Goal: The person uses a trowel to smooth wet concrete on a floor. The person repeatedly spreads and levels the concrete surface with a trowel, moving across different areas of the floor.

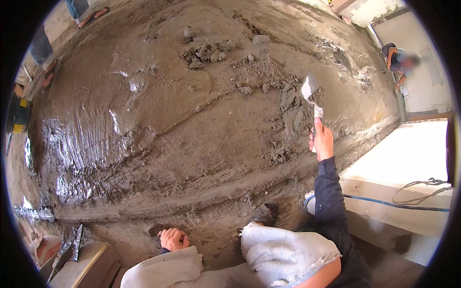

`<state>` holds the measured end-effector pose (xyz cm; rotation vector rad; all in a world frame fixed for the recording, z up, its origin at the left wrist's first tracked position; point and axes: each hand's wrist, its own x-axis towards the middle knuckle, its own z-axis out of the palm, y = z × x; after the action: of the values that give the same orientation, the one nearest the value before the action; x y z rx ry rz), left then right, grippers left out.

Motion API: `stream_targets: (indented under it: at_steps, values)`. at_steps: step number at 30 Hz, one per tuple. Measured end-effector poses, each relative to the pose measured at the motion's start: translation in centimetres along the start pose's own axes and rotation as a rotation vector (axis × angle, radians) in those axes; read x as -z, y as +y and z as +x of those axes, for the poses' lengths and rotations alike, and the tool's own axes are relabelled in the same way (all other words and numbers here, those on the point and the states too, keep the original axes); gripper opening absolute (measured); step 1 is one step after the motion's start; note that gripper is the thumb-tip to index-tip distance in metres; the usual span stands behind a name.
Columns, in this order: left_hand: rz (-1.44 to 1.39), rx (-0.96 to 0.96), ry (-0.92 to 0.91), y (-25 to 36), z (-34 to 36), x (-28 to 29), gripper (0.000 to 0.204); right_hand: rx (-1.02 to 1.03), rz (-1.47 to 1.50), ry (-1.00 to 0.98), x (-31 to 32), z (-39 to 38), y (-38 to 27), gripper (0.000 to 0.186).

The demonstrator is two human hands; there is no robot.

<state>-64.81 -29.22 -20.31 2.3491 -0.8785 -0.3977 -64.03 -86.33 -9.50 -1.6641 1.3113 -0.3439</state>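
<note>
My right hand point(323, 143) is stretched forward, its fingers wrapped round the pale, mortar-smeared handle of a pointing trowel point(309, 88). The trowel's bright blade points away from me, just over the rough wet mortar point(295, 108) right of the middle. Wet grey-brown mortar covers most of the floor, smoother at the left and lumpy around the blade. Near my left knee, low in the view, my left hand point(174, 239) is closed with curled fingers. Whatever may be inside it is hidden. My knees, in pale dirty trousers point(283, 245), are bent below the mortar's near edge.
A co-worker point(396, 60) crouches by the far-right wall. Other people's legs point(42, 48) stand at the upper left, above a dark bucket point(19, 115) with yellow patches. A blue hose point(384, 201) and a rope point(415, 187) lie right. Mortar-crusted tools point(72, 242) sit lower left.
</note>
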Motion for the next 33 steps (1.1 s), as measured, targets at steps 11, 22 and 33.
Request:
stream_targets:
  at_steps: [11,22,33]
  values:
    - [-0.007,-0.044,0.084,-0.3,0.3,-0.9,0.012,0.158,-0.206,-0.399,-8.4,-2.1,3.4,0.056]
    - [0.054,-0.006,0.015,0.3,0.2,0.1,0.013,0.162,-0.628,-0.346,-10.3,9.4,-0.1,0.077]
    - [0.039,-0.023,0.071,0.2,0.3,-0.8,0.01,-0.006,-0.682,0.034,0.4,17.9,3.4,0.064]
